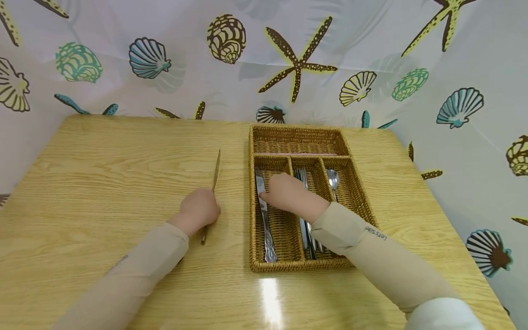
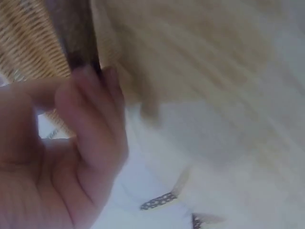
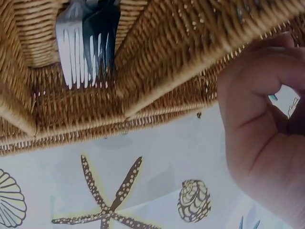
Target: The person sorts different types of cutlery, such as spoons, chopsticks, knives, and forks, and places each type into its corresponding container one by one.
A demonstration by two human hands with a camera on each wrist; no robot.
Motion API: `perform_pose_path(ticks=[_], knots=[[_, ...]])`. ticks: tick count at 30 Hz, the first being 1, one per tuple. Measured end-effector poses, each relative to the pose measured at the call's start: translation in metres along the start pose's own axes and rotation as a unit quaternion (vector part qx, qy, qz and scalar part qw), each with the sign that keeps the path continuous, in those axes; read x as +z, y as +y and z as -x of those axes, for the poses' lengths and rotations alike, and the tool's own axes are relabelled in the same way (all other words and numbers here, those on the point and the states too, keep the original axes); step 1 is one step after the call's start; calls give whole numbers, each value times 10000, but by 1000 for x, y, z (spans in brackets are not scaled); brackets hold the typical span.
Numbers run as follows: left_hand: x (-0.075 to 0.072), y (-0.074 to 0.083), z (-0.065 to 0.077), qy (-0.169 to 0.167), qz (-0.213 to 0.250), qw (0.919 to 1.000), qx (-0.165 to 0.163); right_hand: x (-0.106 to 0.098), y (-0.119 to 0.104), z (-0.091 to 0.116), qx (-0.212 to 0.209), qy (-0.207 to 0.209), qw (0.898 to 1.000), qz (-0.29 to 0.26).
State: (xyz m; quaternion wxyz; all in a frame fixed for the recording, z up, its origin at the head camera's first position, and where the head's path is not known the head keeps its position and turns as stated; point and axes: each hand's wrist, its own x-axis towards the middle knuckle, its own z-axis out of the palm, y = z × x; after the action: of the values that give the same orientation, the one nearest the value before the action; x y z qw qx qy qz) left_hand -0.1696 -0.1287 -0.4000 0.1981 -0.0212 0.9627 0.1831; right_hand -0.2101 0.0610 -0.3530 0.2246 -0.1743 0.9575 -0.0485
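Note:
My left hand [image 1: 200, 208] grips a table knife [image 1: 216, 170] around its middle, left of the basket. Seen nearly edge-on, this knife is thin and brownish, its pointed end away from me; the left wrist view shows its dark flat side [image 2: 78, 31] blurred above the curled fingers. Over the left compartment of a wicker cutlery basket [image 1: 252, 220], my right hand [image 1: 288, 192] pinches the blade of a silver knife [image 1: 269, 238]. That knife lies lengthwise by the left wall, its ornate handle toward me. The right wrist view shows curled fingers but hides this knife.
Forks [image 1: 304, 176] and other long-handled cutlery fill the middle compartment, partly behind my right forearm. In the right compartment lies a spoon [image 1: 333, 178]. A wide compartment [image 1: 301, 147] spans the back. Behind the wooden table [image 1: 123, 183] hangs a shell-patterned cloth [image 1: 185, 91].

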Motion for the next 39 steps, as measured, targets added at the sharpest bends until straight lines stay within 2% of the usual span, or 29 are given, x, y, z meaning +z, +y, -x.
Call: perform_pose_path(ticks=[4, 10, 14, 20, 25, 31, 39], knots=[[-8, -5, 1, -38, 700, 9973, 224, -5, 2, 1, -9, 108, 9999, -19], [-13, -11, 3, -194, 906, 9943, 528, -7, 1, 2, -31, 47, 10000, -49], [-17, -12, 4, -165, 1030, 9923, 674, -10, 1, 0, -55, 36, 10000, -45], [-20, -8, 7, -92, 1673, 9835, 690, -13, 0, 0, -13, -18, 9999, -121], [-22, -2, 10, -214, 2135, 9745, 658, -13, 0, -1, -42, -4, 9999, -131], [-25, 6, 15, -278, 2335, 9688, 782, -13, 0, -3, -18, -29, 9999, -148], [-26, 13, 21, -293, 2394, 9663, 898, -15, -2, -2, -55, 22, 9997, -245]])
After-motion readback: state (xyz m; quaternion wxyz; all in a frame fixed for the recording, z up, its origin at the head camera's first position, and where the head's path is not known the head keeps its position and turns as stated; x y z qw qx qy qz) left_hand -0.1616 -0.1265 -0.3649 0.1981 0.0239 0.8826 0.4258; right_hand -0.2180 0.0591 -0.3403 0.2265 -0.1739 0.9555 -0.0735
